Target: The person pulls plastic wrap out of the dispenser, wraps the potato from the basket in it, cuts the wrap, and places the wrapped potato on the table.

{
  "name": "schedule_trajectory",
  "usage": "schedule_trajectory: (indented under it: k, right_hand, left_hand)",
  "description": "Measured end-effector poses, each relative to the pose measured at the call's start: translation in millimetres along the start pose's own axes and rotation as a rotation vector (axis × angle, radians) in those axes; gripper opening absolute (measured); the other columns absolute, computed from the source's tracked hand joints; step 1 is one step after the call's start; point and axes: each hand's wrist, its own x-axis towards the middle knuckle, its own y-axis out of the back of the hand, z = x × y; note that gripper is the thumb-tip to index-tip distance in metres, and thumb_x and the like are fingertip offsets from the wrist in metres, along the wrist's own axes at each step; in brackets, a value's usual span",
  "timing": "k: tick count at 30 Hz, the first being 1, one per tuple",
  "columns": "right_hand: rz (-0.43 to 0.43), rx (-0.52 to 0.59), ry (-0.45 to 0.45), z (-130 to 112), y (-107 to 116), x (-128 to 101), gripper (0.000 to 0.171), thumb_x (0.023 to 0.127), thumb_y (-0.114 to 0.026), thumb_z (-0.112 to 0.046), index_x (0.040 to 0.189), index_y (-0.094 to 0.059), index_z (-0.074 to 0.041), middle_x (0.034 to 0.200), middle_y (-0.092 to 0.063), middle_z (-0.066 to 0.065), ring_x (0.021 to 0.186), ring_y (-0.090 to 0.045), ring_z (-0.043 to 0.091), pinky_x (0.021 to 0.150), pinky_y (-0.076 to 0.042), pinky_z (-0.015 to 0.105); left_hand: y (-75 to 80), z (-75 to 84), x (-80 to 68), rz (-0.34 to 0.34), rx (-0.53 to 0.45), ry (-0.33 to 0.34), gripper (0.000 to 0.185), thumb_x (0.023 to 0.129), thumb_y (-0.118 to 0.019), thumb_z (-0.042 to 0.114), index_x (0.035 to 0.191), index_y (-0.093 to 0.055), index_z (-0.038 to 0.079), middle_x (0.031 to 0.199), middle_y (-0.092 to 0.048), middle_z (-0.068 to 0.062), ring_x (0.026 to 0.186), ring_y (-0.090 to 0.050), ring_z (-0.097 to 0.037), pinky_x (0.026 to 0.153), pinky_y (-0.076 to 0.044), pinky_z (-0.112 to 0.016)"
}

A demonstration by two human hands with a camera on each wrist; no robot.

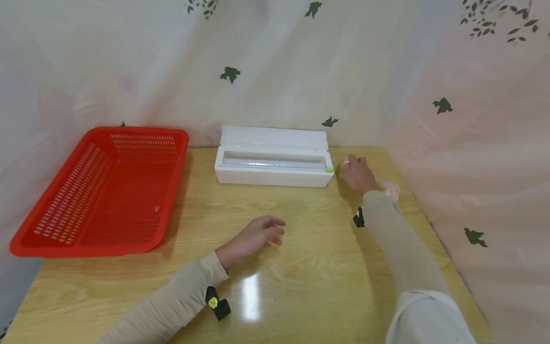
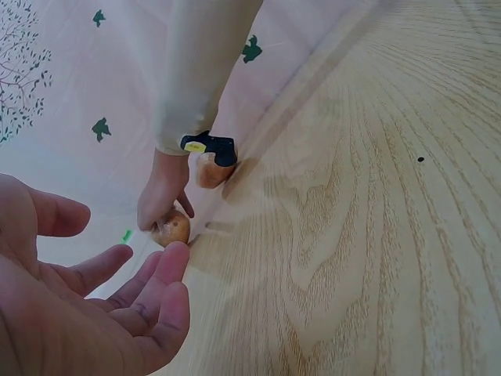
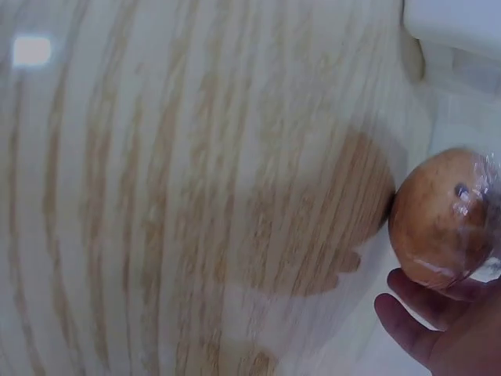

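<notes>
My right hand [image 1: 357, 173] reaches to the table's far right and grips a round brown potato [image 3: 438, 219] wrapped in clear film. In the right wrist view its fingers [image 3: 411, 325] curl against one side of the potato, which has a dark spot. A second film-wrapped brown one [image 2: 213, 174] lies by the right forearm, partly hidden behind the sleeve in the head view. Over the middle of the table, my left hand [image 1: 253, 239] is held with loosely bent fingers and nothing in it.
A white box [image 1: 275, 178] with its lid up holds a roll of cling film [image 1: 275, 164], just left of my right hand. At the left stands a red perforated plastic basket [image 1: 129, 200]. A patterned curtain [image 1: 275, 71] borders the wooden table [image 1: 309, 277].
</notes>
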Motion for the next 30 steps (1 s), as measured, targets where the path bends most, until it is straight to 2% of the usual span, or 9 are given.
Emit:
schedule_trajectory:
  k: [2,3,4,9,13,21,23,26,30]
  right_hand:
    - [-0.002,-0.027,0.024,0,-1,4,0.059,0.107,-0.024,-0.03,0.146,-0.031,0.013,0.146,-0.027,0.04,0.133,-0.033,0.056,0.106,-0.035,0.067]
    - [0.007,0.034,-0.013,0,-2,6,0.062,0.106,-0.022,-0.034,0.149,-0.028,0.01,0.149,-0.024,0.037,0.135,-0.031,0.054,0.107,-0.034,0.066]
    - [0.003,0.025,-0.006,0,-2,8,0.062,0.105,-0.021,-0.035,0.149,-0.028,0.008,0.15,-0.025,0.035,0.134,-0.033,0.053,0.107,-0.034,0.065]
    - [0.018,-0.03,0.044,3,-11,17,0.05,0.106,-0.024,-0.03,0.14,-0.038,0.004,0.14,-0.039,0.028,0.122,-0.046,0.05,0.099,-0.041,0.064]
    - [0.069,-0.061,0.015,7,-19,20,0.041,0.108,-0.028,-0.032,0.129,-0.046,-0.002,0.132,-0.047,0.024,0.113,-0.053,0.047,0.091,-0.046,0.062]
    - [0.134,-0.093,-0.012,0,-25,27,0.045,0.108,-0.025,-0.033,0.13,-0.052,-0.004,0.137,-0.051,0.023,0.115,-0.054,0.05,0.092,-0.047,0.064]
    - [0.12,-0.117,-0.029,0,-27,27,0.046,0.108,-0.024,-0.031,0.13,-0.052,-0.003,0.137,-0.05,0.023,0.114,-0.054,0.051,0.09,-0.048,0.064]
    - [0.107,-0.146,-0.05,0,-30,24,0.044,0.107,-0.025,-0.027,0.129,-0.053,-0.001,0.137,-0.05,0.024,0.112,-0.055,0.052,0.086,-0.05,0.065]
    - [0.141,-0.141,-0.036,1,-31,23,0.041,0.107,-0.028,-0.025,0.127,-0.054,-0.001,0.132,-0.051,0.023,0.107,-0.057,0.05,0.083,-0.051,0.064]
  left_hand:
    - [0.0,1.5,-0.6,-0.01,0.012,-0.004,0.041,0.104,-0.049,0.022,0.137,-0.053,-0.002,0.127,-0.062,-0.021,0.099,-0.066,-0.027,0.09,-0.052,-0.05]
    - [-0.1,2.3,-0.8,-0.016,0.019,-0.004,0.041,0.105,-0.049,0.022,0.137,-0.053,-0.001,0.127,-0.062,-0.021,0.099,-0.066,-0.027,0.09,-0.051,-0.05]
    - [-0.4,3.0,-1.1,-0.021,0.024,-0.003,0.04,0.105,-0.048,0.022,0.137,-0.053,-0.001,0.127,-0.062,-0.02,0.099,-0.066,-0.026,0.091,-0.051,-0.051]
    - [-4.0,5.7,-2.9,-0.044,0.059,-0.009,0.037,0.106,-0.048,0.021,0.135,-0.055,-0.001,0.125,-0.063,-0.019,0.097,-0.066,-0.023,0.091,-0.05,-0.051]
    - [-6.4,6.0,-6.8,-0.054,0.088,-0.025,0.036,0.107,-0.047,0.021,0.134,-0.057,-0.001,0.122,-0.064,-0.02,0.097,-0.066,-0.022,0.091,-0.051,-0.051]
    - [2.5,2.9,-11.8,-0.019,0.146,-0.067,0.035,0.108,-0.046,0.021,0.132,-0.058,-0.001,0.121,-0.063,-0.019,0.1,-0.066,-0.028,0.091,-0.051,-0.052]
    - [4.2,3.4,-13.0,0.004,0.223,-0.094,0.035,0.108,-0.047,0.022,0.132,-0.059,0.0,0.122,-0.064,-0.017,0.103,-0.065,-0.028,0.09,-0.052,-0.049]
    - [12.2,10.3,-6.9,0.143,0.483,-0.197,0.034,0.106,-0.052,0.023,0.131,-0.061,0.002,0.123,-0.063,-0.015,0.106,-0.064,-0.028,0.089,-0.054,-0.045]
    - [38.6,23.3,19.1,0.529,0.945,-0.325,0.028,0.1,-0.062,0.019,0.124,-0.067,0.004,0.121,-0.064,-0.015,0.109,-0.061,-0.032,0.089,-0.052,-0.047]
